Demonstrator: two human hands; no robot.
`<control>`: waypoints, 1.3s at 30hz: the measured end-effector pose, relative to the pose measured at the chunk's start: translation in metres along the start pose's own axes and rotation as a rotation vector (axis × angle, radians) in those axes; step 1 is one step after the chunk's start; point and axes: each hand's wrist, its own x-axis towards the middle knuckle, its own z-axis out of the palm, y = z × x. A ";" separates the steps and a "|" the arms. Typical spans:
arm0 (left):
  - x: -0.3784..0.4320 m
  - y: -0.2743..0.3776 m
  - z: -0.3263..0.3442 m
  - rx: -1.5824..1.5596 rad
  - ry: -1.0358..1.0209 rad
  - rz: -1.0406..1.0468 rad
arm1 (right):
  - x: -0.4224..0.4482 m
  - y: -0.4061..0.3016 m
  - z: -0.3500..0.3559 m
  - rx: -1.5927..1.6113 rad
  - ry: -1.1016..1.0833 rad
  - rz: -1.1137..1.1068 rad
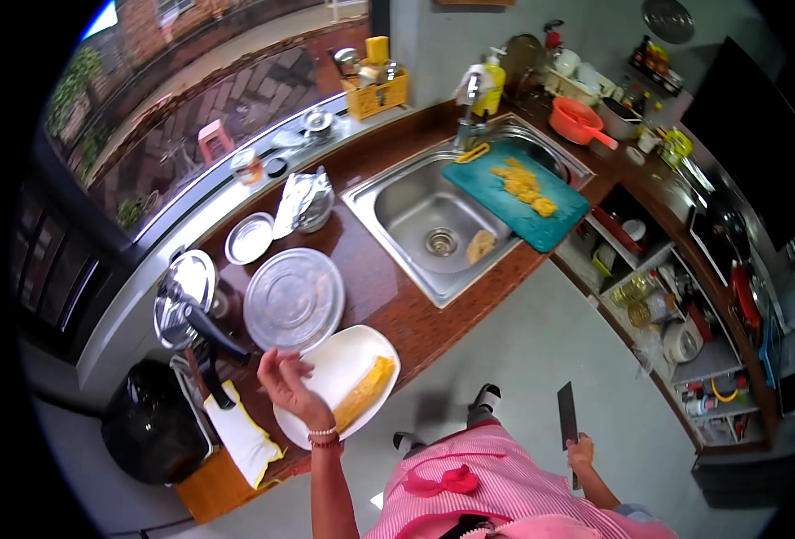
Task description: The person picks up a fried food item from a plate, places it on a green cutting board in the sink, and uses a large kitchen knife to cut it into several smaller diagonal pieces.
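My left hand (pixel 289 387) is over the left side of a white plate (pixel 330 367), fingers slightly bent and nothing visible between them. A long yellow rolled food piece (pixel 365 396) lies on the plate's right side. My right hand (pixel 580 451) grips a cleaver (pixel 567 418) by its handle, blade pointing away from me, above the floor. Cut yellow pieces (pixel 524 187) rest on a teal cutting board (pixel 481 185), which lies across the steel sink.
A brown sponge-like thing (pixel 481 246) is in the sink basin (pixel 424 209). Near the plate are a round clear lid (pixel 294 300), a pot lid (pixel 185 290), a white cloth (pixel 239 431) and a foil-covered bowl (pixel 313 209). An orange colander (pixel 576 121) stands beyond the board.
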 end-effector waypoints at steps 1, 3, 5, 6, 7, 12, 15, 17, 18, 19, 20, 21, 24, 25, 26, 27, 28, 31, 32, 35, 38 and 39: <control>0.000 0.004 0.028 -0.007 -0.091 -0.019 | 0.017 0.030 0.010 0.099 -0.020 0.091; -0.002 0.005 0.079 -0.038 -0.246 -0.081 | 0.013 0.006 0.006 0.281 -0.092 0.257; 0.004 0.001 0.132 -0.059 -0.421 -0.110 | 0.025 0.003 -0.002 0.371 -0.175 0.322; 0.010 0.000 0.158 -0.019 -0.472 -0.064 | 0.035 0.006 -0.004 0.385 -0.190 0.332; 0.021 -0.001 0.184 0.023 -0.513 -0.013 | 0.049 0.005 -0.007 0.396 -0.208 0.332; 0.085 -0.013 0.326 0.398 -0.647 0.386 | 0.098 -0.021 -0.046 0.353 -0.208 0.243; 0.120 -0.025 0.411 0.660 -0.582 0.729 | 0.132 -0.018 -0.061 0.359 -0.161 0.126; 0.137 -0.028 0.458 0.713 -0.576 0.719 | 0.155 -0.023 -0.068 0.397 -0.152 0.124; 0.150 -0.036 0.484 0.742 -0.576 0.757 | 0.166 -0.029 -0.073 0.393 -0.162 0.143; 0.157 -0.036 0.506 0.787 -0.585 0.748 | 0.176 -0.037 -0.076 0.449 -0.152 0.150; 0.164 -0.036 0.528 0.831 -0.594 0.742 | 0.185 -0.046 -0.079 0.509 -0.142 0.157; 0.168 -0.039 0.551 0.874 -0.616 0.731 | 0.190 -0.049 -0.081 0.566 -0.131 0.178; 0.191 -0.055 0.594 1.042 -0.711 0.611 | 0.211 -0.081 -0.086 0.646 -0.192 0.157; 0.198 -0.066 0.605 1.091 -0.778 0.579 | 0.217 -0.090 -0.087 0.663 -0.201 0.151; 0.200 -0.077 0.613 1.108 -0.782 0.592 | 0.219 -0.106 -0.093 0.701 -0.198 0.088; 0.203 -0.086 0.622 1.121 -0.781 0.609 | 0.219 -0.128 -0.108 0.682 -0.242 0.119; 0.208 -0.095 0.627 1.114 -0.829 0.577 | 0.220 -0.145 -0.117 0.689 -0.232 0.105; 0.226 -0.114 0.645 1.146 -0.909 0.590 | 0.231 -0.177 -0.137 0.716 -0.205 0.059; 0.220 -0.111 0.647 1.098 -0.875 0.580 | 0.237 -0.190 -0.145 0.732 -0.188 0.041; 0.225 -0.108 0.636 0.927 -0.760 0.488 | 0.251 -0.228 -0.168 0.782 -0.152 -0.048; 0.240 -0.113 0.619 0.457 -0.613 0.067 | 0.266 -0.281 -0.202 0.851 -0.232 -0.178; 0.241 -0.106 0.603 0.137 -0.588 -0.166 | 0.270 -0.301 -0.216 0.874 -0.265 -0.210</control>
